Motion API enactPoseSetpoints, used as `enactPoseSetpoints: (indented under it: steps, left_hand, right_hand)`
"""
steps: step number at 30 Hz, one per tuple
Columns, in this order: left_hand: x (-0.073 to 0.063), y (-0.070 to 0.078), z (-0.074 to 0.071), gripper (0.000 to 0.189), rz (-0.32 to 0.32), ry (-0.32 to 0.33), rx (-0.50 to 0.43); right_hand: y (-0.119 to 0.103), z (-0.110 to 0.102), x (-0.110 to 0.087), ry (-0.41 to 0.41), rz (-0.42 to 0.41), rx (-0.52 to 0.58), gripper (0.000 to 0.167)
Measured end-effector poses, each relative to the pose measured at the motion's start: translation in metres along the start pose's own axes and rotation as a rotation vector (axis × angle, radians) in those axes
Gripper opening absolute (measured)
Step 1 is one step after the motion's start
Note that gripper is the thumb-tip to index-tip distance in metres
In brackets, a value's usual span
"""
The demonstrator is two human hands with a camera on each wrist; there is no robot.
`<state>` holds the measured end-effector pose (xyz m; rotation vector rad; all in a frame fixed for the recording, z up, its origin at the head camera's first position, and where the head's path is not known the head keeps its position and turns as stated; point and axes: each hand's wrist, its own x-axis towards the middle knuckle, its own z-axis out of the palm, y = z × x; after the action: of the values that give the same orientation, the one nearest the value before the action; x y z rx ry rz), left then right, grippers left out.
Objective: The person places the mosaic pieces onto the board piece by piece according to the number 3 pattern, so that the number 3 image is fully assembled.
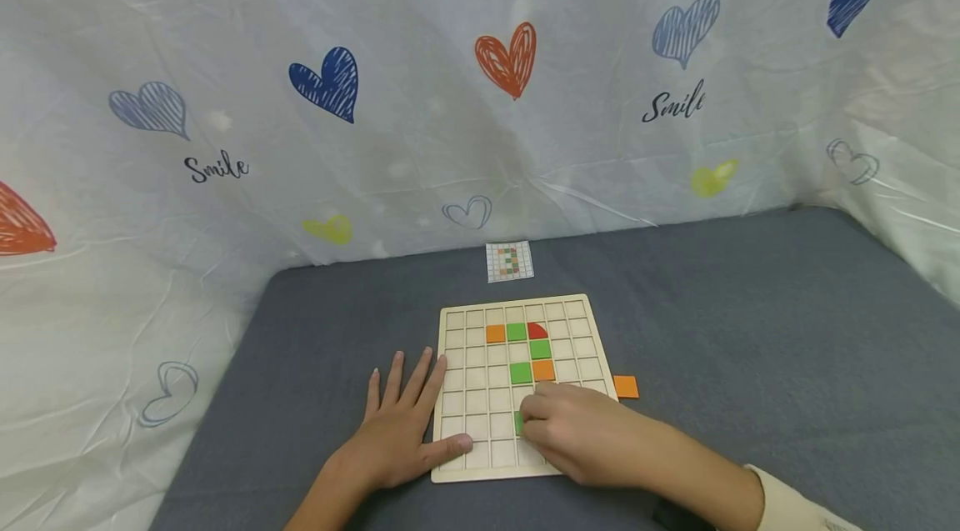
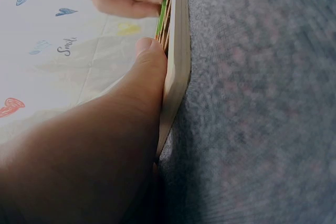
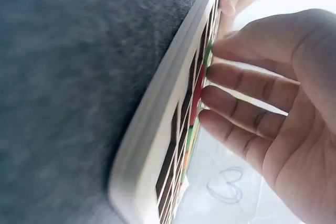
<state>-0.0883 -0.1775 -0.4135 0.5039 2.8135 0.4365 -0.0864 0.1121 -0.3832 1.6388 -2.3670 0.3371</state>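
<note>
A pale wooden grid board (image 1: 453,377) lies on the grey cloth, with green, orange and red tiles in some of its squares. My left hand (image 1: 397,431) is spread at the board's left side, its thumb resting on the lower left squares. Over the lower middle of the board, my right hand (image 1: 581,431) bends its fingers down and pinches a green tile (image 1: 519,423) at board level. In the right wrist view, a red piece (image 3: 197,98) sits beside this green tile, under the other fingertips. The head view hides that red piece behind the hand.
Off the board's right edge lies a loose orange tile (image 1: 626,387). Behind the board is a small card (image 1: 510,262) printed with a coloured grid pattern. A dark object (image 1: 678,516) shows partly under the right forearm. A white curtain (image 1: 420,139) with hearts hangs behind the table.
</note>
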Motion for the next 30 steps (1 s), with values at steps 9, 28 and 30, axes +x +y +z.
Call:
enactPoseSetpoints:
  steps: [9, 28, 30]
  left_hand:
    - [0.001, -0.002, 0.002, 0.105, 0.03, 0.03, 0.001]
    - [-0.001, 0.002, -0.002, 0.105, 0.009, -0.007, -0.006]
    - [0.0, 0.001, -0.002, 0.105, 0.003, -0.014, 0.008]
  right_hand:
    - [0.008, -0.008, -0.032, 0.084, 0.019, 0.128, 0.016]
    - [0.039, -0.021, -0.077, 0.1, 0.326, 0.004, 0.028]
    - [0.04, -0.022, -0.078, 0.087, 0.349, 0.01, 0.028]
